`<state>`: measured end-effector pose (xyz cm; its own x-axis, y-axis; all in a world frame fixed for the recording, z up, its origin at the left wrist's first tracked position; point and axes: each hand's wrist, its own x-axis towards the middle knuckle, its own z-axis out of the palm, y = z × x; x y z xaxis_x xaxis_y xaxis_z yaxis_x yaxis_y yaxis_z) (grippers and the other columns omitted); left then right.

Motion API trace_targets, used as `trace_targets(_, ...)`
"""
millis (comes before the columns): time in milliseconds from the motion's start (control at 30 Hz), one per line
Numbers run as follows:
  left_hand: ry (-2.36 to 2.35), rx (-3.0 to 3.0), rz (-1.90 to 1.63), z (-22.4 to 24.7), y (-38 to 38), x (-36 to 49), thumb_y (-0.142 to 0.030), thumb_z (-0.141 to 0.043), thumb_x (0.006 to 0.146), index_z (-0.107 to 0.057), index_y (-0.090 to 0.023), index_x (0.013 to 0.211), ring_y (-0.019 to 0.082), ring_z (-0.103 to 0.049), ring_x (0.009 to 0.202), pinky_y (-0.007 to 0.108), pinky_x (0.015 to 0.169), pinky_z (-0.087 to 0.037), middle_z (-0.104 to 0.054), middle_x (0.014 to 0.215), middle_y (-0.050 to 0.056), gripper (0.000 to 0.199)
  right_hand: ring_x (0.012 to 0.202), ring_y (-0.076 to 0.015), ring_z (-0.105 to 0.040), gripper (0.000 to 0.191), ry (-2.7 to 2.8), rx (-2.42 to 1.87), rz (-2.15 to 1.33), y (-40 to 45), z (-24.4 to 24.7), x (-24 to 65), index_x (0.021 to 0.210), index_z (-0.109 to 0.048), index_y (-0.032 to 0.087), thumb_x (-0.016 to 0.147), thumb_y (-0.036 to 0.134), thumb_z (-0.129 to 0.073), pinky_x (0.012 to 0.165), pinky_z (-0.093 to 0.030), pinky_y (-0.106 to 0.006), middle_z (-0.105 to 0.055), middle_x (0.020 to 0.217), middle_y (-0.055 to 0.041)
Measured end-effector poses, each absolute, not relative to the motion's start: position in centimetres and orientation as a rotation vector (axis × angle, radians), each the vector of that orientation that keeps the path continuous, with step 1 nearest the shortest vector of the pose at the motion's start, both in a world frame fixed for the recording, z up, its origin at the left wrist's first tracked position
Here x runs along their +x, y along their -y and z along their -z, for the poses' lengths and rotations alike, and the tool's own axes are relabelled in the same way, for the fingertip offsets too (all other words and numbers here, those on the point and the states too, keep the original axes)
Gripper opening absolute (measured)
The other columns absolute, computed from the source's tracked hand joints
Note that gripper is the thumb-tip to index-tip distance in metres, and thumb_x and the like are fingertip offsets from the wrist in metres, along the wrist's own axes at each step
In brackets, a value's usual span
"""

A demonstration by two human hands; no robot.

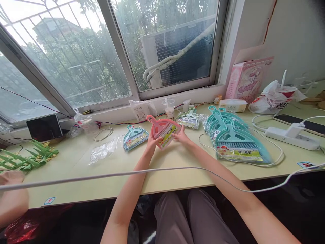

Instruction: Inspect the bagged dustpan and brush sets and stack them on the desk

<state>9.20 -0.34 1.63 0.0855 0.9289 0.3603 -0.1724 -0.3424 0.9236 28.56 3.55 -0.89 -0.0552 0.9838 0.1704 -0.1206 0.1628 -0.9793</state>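
A pink dustpan and brush set [162, 126] with a green and yellow label is held up above the table. My left hand [153, 140] grips its lower left side, and my right hand [180, 135] grips its lower right side. To its left lies a blue dustpan set [135, 138] in a clear wrapper. Behind, to the right, is a pale green dustpan set [190, 118]. Several teal dustpan sets [235, 140] overlap in a pile further right. A crumpled clear plastic bag [104, 151] rests at the left.
A white cable [177, 168] crosses in front of my forearms. On the right are a power strip [291, 137], a phone [299, 124] and a pink box [250, 79]. A drink cup [168, 108] stands by the window. Another person's arm [12, 200] rests at the far left.
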Motion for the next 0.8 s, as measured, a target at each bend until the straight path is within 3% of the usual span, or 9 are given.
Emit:
trace_targets(67, -0.802, 1.401, -1.444, -1.5, 0.3, 9.2, -0.035, -0.087, 0.059, -0.052, -0.021, 0.136, 0.035, -0.057, 0.122, 0.05, 0.102, -0.047, -0.066, 0.126, 0.011, 0.086, 0.121, -0.0255, -0.058, 0.123, 1.092, -0.912, -1.364, -3.2, 1.1, 28.0, 0.152, 0.02, 0.033, 0.071, 0.02, -0.072, 0.094, -0.057, -0.046, -0.05, 0.144, -0.0101)
trace_targets(133, -0.799, 1.384, -1.442, -1.3, 0.3, 9.3, -0.034, -0.087, 0.059, -0.05, -0.022, 0.137, 0.035, -0.056, 0.123, 0.05, 0.102, -0.047, -0.065, 0.128, 0.011, 0.087, 0.114, -0.0225, -0.063, 0.125, 0.963, -0.902, -1.406, -2.7, 0.9, 27.8, 0.153, 0.017, 0.033, 0.069, 0.015, -0.073, 0.094, -0.058, -0.043, -0.058, 0.135, -0.0081)
trace_targets(233, -0.785, 1.349, -1.452, -1.3, 0.3, 9.3, -0.03, -0.086, 0.061, -0.048, -0.023, 0.139, 0.034, -0.055, 0.125, 0.05, 0.102, -0.046, -0.063, 0.13, 0.011, 0.087, 0.104, -0.0204, -0.068, 0.104, 0.904, -0.853, -1.423, -2.0, 0.6, 27.6, 0.153, -0.013, 0.033, 0.07, 0.015, -0.073, 0.095, -0.058, -0.042, -0.067, 0.12, -0.0043)
trace_targets(300, -0.756, 1.35, -1.443, -1.3, 0.4, 9.3, -0.028, -0.086, 0.062, -0.049, -0.022, 0.138, 0.035, -0.055, 0.124, 0.05, 0.102, -0.046, -0.063, 0.13, 0.013, 0.085, 0.102, -0.0211, -0.069, 0.075, 0.942, -0.798, -1.451, -1.7, 0.6, 27.4, 0.14, -0.041, 0.029, 0.073, 0.021, -0.074, 0.094, -0.058, -0.042, -0.07, 0.115, -0.0038)
trace_targets(367, -0.753, 1.348, -1.426, -1.5, 0.5, 9.2, -0.027, -0.086, 0.062, -0.05, -0.021, 0.137, 0.035, -0.055, 0.124, 0.049, 0.102, -0.046, -0.062, 0.131, 0.014, 0.083, 0.1, -0.0225, -0.07, 0.048, 0.986, -0.777, -1.503, -1.4, 0.7, 27.1, 0.119, -0.058, 0.024, 0.074, 0.025, -0.075, 0.093, -0.059, -0.042, -0.072, 0.112, -0.0053)
trace_targets(567, -0.779, 1.353, -1.393, -2.3, 1.0, 8.5, -0.028, -0.089, 0.058, -0.05, -0.021, 0.137, 0.035, -0.053, 0.126, 0.049, 0.106, -0.043, -0.061, 0.133, 0.014, 0.088, 0.089, -0.0224, -0.073, 0.026, 0.99, -0.795, -1.604, -1.3, 1.1, 26.4, 0.095, -0.065, 0.018, 0.072, 0.019, -0.077, 0.088, -0.061, -0.042, -0.075, 0.099, -0.0069)
trace_targets(667, -0.753, 1.325, -1.289, -2.9, 1.1, 8.1, -0.044, -0.081, 0.07, -0.049, -0.023, 0.138, 0.033, -0.055, 0.125, 0.047, 0.104, -0.045, -0.061, 0.133, 0.012, 0.078, 0.09, -0.0225, -0.073, 0.026, 0.982, -0.744, -1.571, -1.5, 1.2, 26.4, 0.091, -0.066, 0.018, 0.07, 0.021, -0.079, 0.088, -0.061, -0.042, -0.076, 0.097, -0.0058)
trace_targets(733, -0.83, 1.296, -1.22, -3.3, 1.2, 7.7, -0.059, -0.064, 0.082, -0.053, -0.022, 0.134, 0.032, -0.059, 0.12, 0.047, 0.098, -0.049, -0.062, 0.13, 0.013, 0.065, 0.091, -0.023, -0.073, 0.027, 0.968, -0.731, -1.551, -1.7, 1.2, 26.7, 0.09, -0.066, 0.019, 0.068, 0.023, -0.081, 0.088, -0.061, -0.042, -0.076, 0.094, -0.005)
trace_targets(800, -1.068, 1.327, -1.299, -3.9, 1.2, 6.8, -0.059, -0.053, 0.088, -0.056, -0.022, 0.131, 0.031, -0.063, 0.112, 0.047, 0.093, -0.053, -0.063, 0.126, 0.013, 0.057, 0.093, -0.0237, -0.072, 0.029, 0.962, -0.722, -1.53, -1.8, 1.0, 27.0, 0.09, -0.066, 0.019, 0.066, 0.024, -0.082, 0.089, -0.061, -0.042, -0.076, 0.094, -0.0046)
